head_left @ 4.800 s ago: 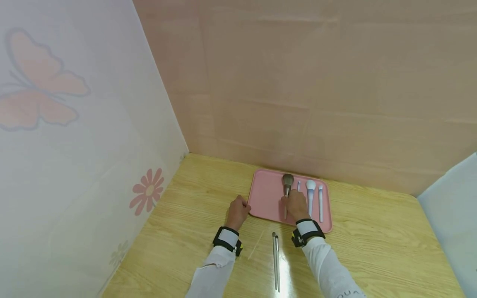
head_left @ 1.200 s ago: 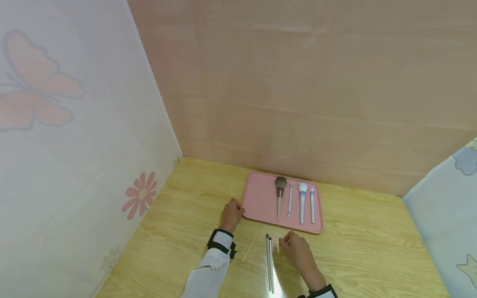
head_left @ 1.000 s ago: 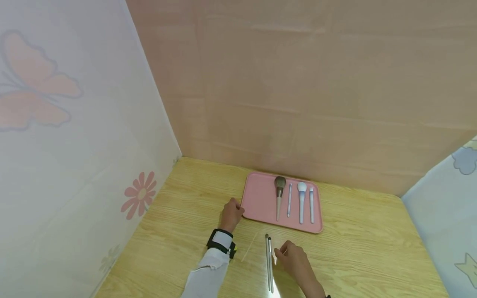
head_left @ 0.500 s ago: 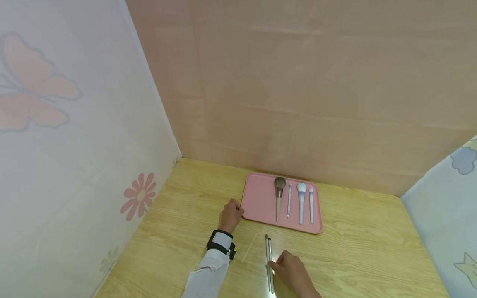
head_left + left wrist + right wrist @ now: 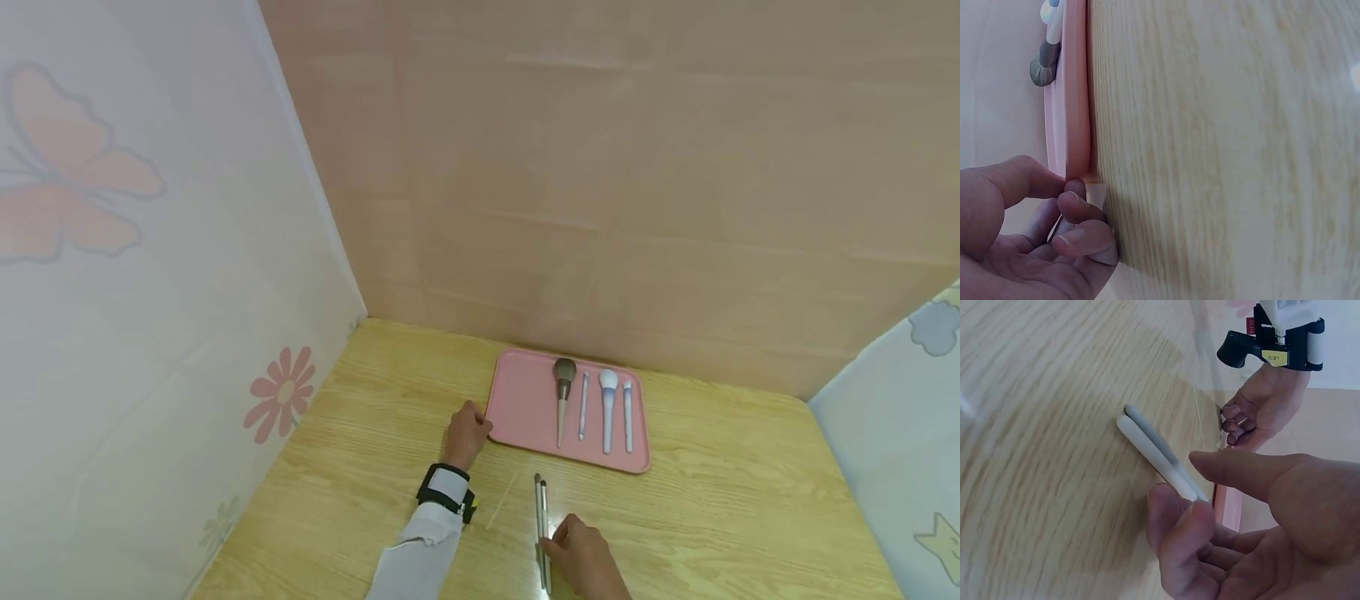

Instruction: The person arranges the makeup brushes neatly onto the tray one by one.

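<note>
My left hand (image 5: 465, 433) pinches the near-left corner of a pink tray (image 5: 517, 408); in the left wrist view the thumb lies at the rim, fingers curled below. On the tray lie a large brown makeup brush (image 5: 562, 396), a slim short brush (image 5: 583, 408), a fluffy white-headed brush (image 5: 607, 421) and a narrower white one (image 5: 628, 421). Two slim makeup brushes, one left (image 5: 540, 521) and one right (image 5: 545, 510), lie side by side on the table. My right hand (image 5: 587, 557) is over their handles, thumb and fingers either side of them in the right wrist view.
The wooden table (image 5: 720, 483) meets a beige back wall (image 5: 525, 167), with a flowered white panel (image 5: 225, 208) on the left and another panel (image 5: 900, 417) on the right. A thin pale line (image 5: 501, 500) marks the tabletop by the left wrist.
My right hand has let go of the brown brush on the tray, drawn back toward me and come down to the two slim brushes. My left hand stays at the tray corner.
</note>
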`<state>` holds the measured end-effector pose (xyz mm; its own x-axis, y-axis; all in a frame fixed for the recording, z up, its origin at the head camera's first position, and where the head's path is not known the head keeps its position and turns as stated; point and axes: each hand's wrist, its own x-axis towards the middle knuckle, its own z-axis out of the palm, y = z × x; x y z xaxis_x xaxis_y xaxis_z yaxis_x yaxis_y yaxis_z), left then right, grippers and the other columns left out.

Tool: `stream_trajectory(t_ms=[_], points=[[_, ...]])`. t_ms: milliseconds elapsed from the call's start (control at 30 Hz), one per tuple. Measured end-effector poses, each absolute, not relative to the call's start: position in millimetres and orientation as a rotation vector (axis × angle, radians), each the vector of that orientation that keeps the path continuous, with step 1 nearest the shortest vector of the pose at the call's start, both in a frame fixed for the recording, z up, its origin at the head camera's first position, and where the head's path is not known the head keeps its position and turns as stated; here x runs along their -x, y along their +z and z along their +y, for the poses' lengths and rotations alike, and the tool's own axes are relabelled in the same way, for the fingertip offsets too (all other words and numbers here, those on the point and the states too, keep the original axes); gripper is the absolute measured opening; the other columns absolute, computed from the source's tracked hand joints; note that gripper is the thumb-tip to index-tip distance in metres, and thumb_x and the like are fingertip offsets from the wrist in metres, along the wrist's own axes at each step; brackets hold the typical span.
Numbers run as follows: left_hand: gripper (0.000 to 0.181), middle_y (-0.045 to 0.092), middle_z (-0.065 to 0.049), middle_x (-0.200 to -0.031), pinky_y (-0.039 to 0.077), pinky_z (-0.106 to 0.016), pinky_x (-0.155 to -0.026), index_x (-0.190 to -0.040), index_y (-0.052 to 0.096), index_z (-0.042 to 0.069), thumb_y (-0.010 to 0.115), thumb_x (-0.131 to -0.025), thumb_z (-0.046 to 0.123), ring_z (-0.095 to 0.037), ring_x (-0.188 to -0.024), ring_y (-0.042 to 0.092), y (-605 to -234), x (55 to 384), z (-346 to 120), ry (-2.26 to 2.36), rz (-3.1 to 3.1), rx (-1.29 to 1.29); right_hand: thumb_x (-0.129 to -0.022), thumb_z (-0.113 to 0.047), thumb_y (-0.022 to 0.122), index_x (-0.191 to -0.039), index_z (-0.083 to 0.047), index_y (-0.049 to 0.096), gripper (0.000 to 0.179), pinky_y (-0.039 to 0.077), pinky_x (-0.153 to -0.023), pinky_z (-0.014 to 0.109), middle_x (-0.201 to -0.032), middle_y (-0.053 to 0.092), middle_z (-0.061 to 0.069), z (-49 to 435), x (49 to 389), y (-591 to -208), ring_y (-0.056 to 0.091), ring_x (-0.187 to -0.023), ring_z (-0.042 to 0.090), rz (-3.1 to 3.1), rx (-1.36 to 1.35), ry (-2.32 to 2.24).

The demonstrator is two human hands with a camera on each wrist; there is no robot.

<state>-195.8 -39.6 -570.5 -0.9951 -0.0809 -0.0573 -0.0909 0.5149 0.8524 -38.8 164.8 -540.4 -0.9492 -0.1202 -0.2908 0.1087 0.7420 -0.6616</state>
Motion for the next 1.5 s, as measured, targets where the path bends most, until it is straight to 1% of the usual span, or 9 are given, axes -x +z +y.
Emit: stream_trajectory(t_ms=[133, 400, 733, 933, 1033, 1267, 1400, 1500], points=[[0.011, 0.055, -0.005, -0.072, 0.037, -0.027, -0.053, -0.082, 0.055, 0.003, 0.064, -0.088, 0.002, -0.015, -0.061, 0.047, -572.7, 196.4, -39.3, 1.532, 2.723, 0.154, -0.091, -0.025, 0.068, -0.084, -0.004, 0.056, 0.025, 0.040, -0.051, 0.024, -0.068, 0.055, 0.000, 164.2, 38.8, -542.5, 0.048, -0.058, 0.011, 2.654, 0.006, -1.001], [0.012, 0.052, -0.004, -0.071, 0.036, -0.026, -0.053, -0.080, 0.054, 0.002, 0.064, -0.086, 0.000, -0.014, -0.060, 0.045, -571.3, 196.1, -39.4, 1.558, 2.732, 0.139, -0.089, -0.021, 0.070, -0.082, -0.005, 0.054, 0.023, 0.038, -0.052, 0.024, -0.067, 0.052, -0.001, 163.3, 37.5, -545.2, 0.046, -0.059, 0.012, 2.668, -0.001, -1.012], [0.011, 0.053, -0.005, -0.071, 0.036, -0.026, -0.053, -0.081, 0.054, 0.002, 0.063, -0.087, -0.001, -0.014, -0.060, 0.045, -568.9, 194.3, -39.8, 1.566, 2.725, 0.139, -0.089, -0.018, 0.068, -0.082, -0.005, 0.055, 0.019, 0.040, -0.055, 0.024, -0.071, 0.057, 0.000, 157.9, 38.4, -546.3, 0.048, -0.063, 0.012, 2.670, 0.032, -0.997], [0.008, 0.058, -0.007, -0.073, 0.037, -0.026, -0.053, -0.084, 0.057, 0.001, 0.065, -0.086, 0.000, -0.014, -0.061, 0.048, -568.4, 194.9, -39.1, 1.536, 2.746, 0.161, -0.090, -0.015, 0.066, -0.082, -0.003, 0.057, 0.018, 0.040, -0.052, 0.023, -0.070, 0.056, 0.001, 155.2, 41.4, -544.6, 0.048, -0.060, 0.012, 2.643, 0.034, -0.987], [0.008, 0.058, -0.007, -0.073, 0.038, -0.026, -0.053, -0.085, 0.058, 0.000, 0.065, -0.087, 0.000, -0.015, -0.061, 0.048, -567.5, 194.9, -39.0, 1.544, 2.731, 0.169, -0.092, -0.012, 0.066, -0.083, -0.001, 0.058, 0.016, 0.040, -0.049, 0.023, -0.068, 0.056, 0.001, 156.1, 42.1, -544.4, 0.049, -0.058, 0.011, 2.626, 0.026, -1.002], [0.008, 0.057, -0.007, -0.073, 0.038, -0.027, -0.053, -0.086, 0.057, 0.000, 0.065, -0.088, 0.000, -0.015, -0.061, 0.048, -568.9, 195.0, -38.7, 1.552, 2.717, 0.163, -0.093, -0.006, 0.062, -0.082, 0.001, 0.056, 0.014, 0.042, -0.040, 0.021, -0.060, 0.053, 0.001, 160.0, 39.5, -546.4, 0.049, -0.046, 0.008, 2.568, 0.027, -1.125], [0.008, 0.057, -0.007, -0.073, 0.038, -0.027, -0.053, -0.085, 0.057, 0.001, 0.065, -0.088, 0.001, -0.015, -0.062, 0.048, -570.7, 196.3, -38.5, 1.535, 2.717, 0.169, -0.094, -0.006, 0.061, -0.082, 0.001, 0.055, 0.014, 0.043, -0.040, 0.023, -0.058, 0.054, 0.002, 162.8, 39.8, -545.2, 0.050, -0.044, 0.008, 2.550, 0.030, -1.112], [0.009, 0.057, -0.007, -0.073, 0.038, -0.027, -0.053, -0.085, 0.057, 0.001, 0.065, -0.088, 0.001, -0.015, -0.061, 0.048, -571.9, 197.3, -38.1, 1.537, 2.716, 0.171, -0.093, -0.007, 0.061, -0.082, 0.001, 0.055, 0.014, 0.044, -0.043, 0.023, -0.060, 0.054, 0.002, 165.0, 40.9, -542.9, 0.051, -0.047, 0.009, 2.571, 0.039, -1.079]])
